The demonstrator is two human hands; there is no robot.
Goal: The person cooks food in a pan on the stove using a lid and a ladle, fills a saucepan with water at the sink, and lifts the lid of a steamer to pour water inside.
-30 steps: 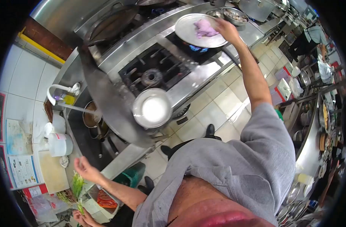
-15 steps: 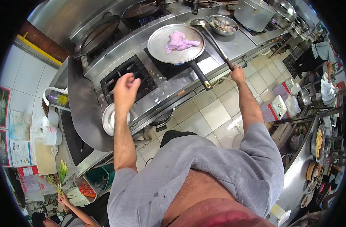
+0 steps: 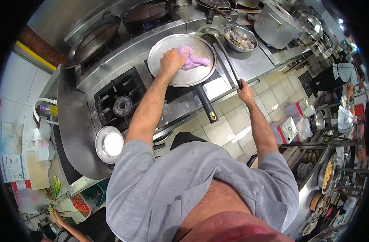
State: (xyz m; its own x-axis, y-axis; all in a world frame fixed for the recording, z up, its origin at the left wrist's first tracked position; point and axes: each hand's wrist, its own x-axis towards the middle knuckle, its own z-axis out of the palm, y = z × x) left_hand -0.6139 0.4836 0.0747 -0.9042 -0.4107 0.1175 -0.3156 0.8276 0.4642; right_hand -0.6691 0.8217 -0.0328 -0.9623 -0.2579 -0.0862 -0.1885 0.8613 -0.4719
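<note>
On the stove, a round metal lid (image 3: 164, 76) covers a pan whose black handle (image 3: 205, 105) points toward me. A crumpled purple cloth (image 3: 194, 61) lies on the lid, and my left hand (image 3: 172, 62) has its fingers closed on the cloth's left side. My right hand (image 3: 245, 92) grips the dark end of a long-handled ladle (image 3: 228, 60), to the right of the pan. The ladle's bowl rests on the counter beside a steel bowl of seafood (image 3: 240, 39).
A bare burner (image 3: 122, 105) and a bowl of white contents (image 3: 113, 144) are at the left. Woks (image 3: 97, 38) and a large pot (image 3: 276, 26) stand behind. A co-worker's hand (image 3: 57, 220) holds greens at lower left; another person (image 3: 341, 74) stands at the right.
My left hand has moved up from over the left burner onto the purple cloth and closed on it. My right hand still holds the ladle. The view has shifted slightly.
</note>
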